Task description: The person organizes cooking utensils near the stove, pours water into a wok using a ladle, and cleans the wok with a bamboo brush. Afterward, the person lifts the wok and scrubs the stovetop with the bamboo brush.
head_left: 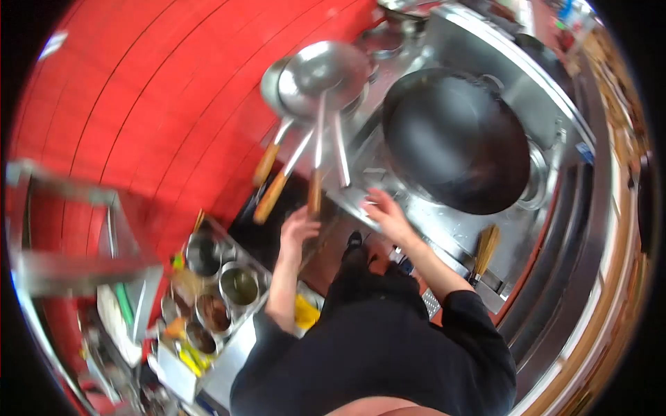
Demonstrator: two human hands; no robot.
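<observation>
My left hand (298, 229) is raised beside the wooden end of a long handle (315, 193). Blur hides whether its fingers touch that handle or close on it. Several such handles, most with wooden ends, point toward me from a group of rounded steel bowls (320, 66); how they join the bowls is unclear. My right hand (383, 209) reaches over the near edge of the steel cooking station (444, 236), fingers apart, with nothing visible in them. Beyond it, to the right, sits a large dark wok (454, 139), its inside facing up.
A bamboo brush (487, 248) lies at the station's near right. To the left, several ingredient containers, including a metal pot of greenish liquid (239, 284), stand together. A metal rack (83, 270) is at far left, against the red tiled wall (139, 104).
</observation>
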